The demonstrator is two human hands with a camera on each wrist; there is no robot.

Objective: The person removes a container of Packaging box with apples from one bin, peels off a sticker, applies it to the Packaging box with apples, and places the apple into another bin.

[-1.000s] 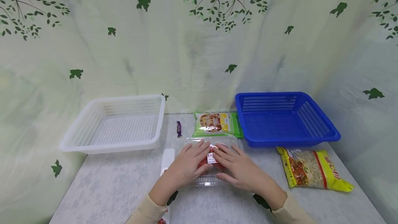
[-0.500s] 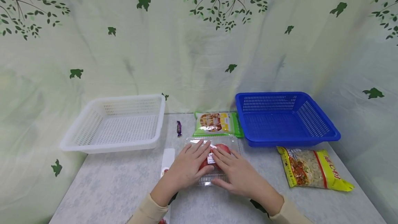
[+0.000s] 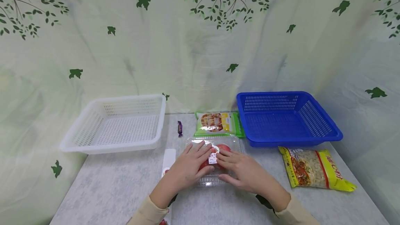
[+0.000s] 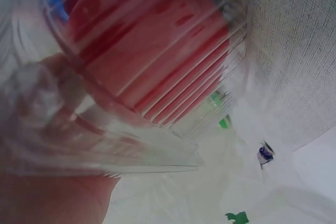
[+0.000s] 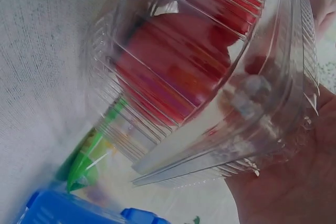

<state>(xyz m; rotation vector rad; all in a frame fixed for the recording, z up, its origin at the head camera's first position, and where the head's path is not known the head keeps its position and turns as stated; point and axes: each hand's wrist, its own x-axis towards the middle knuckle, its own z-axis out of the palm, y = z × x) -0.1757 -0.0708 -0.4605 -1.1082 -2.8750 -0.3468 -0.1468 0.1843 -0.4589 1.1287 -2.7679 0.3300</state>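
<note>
Near on the desk (image 3: 106,186), left hand (image 3: 190,164) and right hand (image 3: 240,168), straight-fingered, are seemingly still pressing the box (image 3: 210,180), newly baring its label (image 3: 213,158).

Room light over the table (image 3: 109,190) is moderate, diffuse and even; I could not establish its direction. Shadows are soft, with faint grey patches on the leaf-print curtain (image 3: 200,55). Small white glints mark the clear clamshell box (image 3: 208,181), notably along its ridged front edge. In the head view focus is acceptable, though small print on the yellow food bag (image 3: 315,169) is unreadable and wide-angle stretch splays the table's sides. Both wrist views are dimmer and hazy: the red fruit (image 4: 152,45) looks smeared behind reflective plastic, and the blue basket (image 5: 73,211) is blurred.
</note>
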